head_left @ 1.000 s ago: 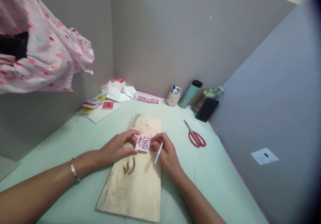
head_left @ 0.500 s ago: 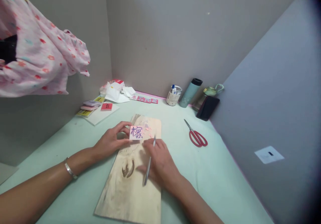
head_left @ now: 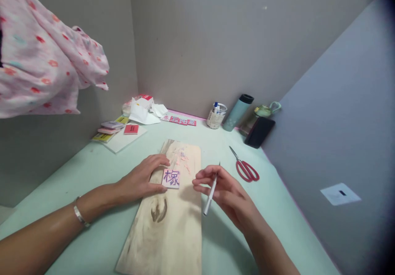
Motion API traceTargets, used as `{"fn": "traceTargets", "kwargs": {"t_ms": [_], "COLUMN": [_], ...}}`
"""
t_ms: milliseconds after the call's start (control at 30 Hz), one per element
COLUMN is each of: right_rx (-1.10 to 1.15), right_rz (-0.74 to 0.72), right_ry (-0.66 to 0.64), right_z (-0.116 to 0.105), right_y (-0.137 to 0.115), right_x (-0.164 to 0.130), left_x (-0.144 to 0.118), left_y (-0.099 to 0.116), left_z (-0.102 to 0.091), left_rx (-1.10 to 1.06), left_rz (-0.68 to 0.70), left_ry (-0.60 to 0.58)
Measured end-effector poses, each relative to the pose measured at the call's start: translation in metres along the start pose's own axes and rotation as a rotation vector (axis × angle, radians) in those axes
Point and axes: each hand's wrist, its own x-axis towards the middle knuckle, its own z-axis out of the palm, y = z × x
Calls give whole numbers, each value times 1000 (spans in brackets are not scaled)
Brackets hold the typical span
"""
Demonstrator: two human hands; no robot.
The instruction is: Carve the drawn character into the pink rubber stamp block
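Note:
A small pale square eraser block (head_left: pixel 171 179) bearing a purple handwritten character lies face up on a wooden board (head_left: pixel 173 242). My left hand (head_left: pixel 145 176) rests on the board's left side, thumb and fingers spread around the block's left end. The thumb lies close to its lower edge; contact is hard to make out. My right hand (head_left: pixel 226 190) is raised at the board's right edge, holding a slim silver pen-shaped craft knife (head_left: pixel 211 197) between the fingers, thin tip pointing up and away. Pink shavings (head_left: pixel 184 158) are scattered on the board beyond the block.
Red-handled scissors (head_left: pixel 247 171) lie on the right. Behind stand a jar with pens (head_left: pixel 216 116), a teal bottle (head_left: pixel 237 114), a green glass pitcher (head_left: pixel 266 109) and a leaning dark phone (head_left: pixel 260 132). Carved blocks (head_left: pixel 182 120), packaged erasers (head_left: pixel 131 129) and tissues (head_left: pixel 140 111) lie back left.
The block has come down nearer to me and lies flat, and the left hand's fingers have spread. My right hand has moved right, away from the block, turning over with the knife.

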Motion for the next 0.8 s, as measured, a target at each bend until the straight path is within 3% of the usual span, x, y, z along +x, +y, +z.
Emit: {"fn": "traceTargets", "kwargs": {"t_ms": [100, 300, 433, 567, 667, 800], "right_rx": [33, -94, -460, -870, -1020, -1123], "right_rz": [71, 144, 57, -92, -159, -208], "right_ry": [110, 109, 119, 23, -54, -38], "right_z": [2, 4, 0, -2, -7, -18], "right_y": [-1, -1, 5, 16, 18, 16], "right_x": [4, 15, 16, 12, 6, -1], "left_x": [0, 0, -3, -5, -5, -4], "left_y": [-3, 0, -4, -7, -5, -3], "left_z": [3, 8, 11, 15, 16, 16], "left_rx": [37, 92, 132, 153, 161, 158], "left_rz": [-18, -8, 52, 85, 90, 103], "left_ry": [-15, -12, 27, 64, 57, 67]}}
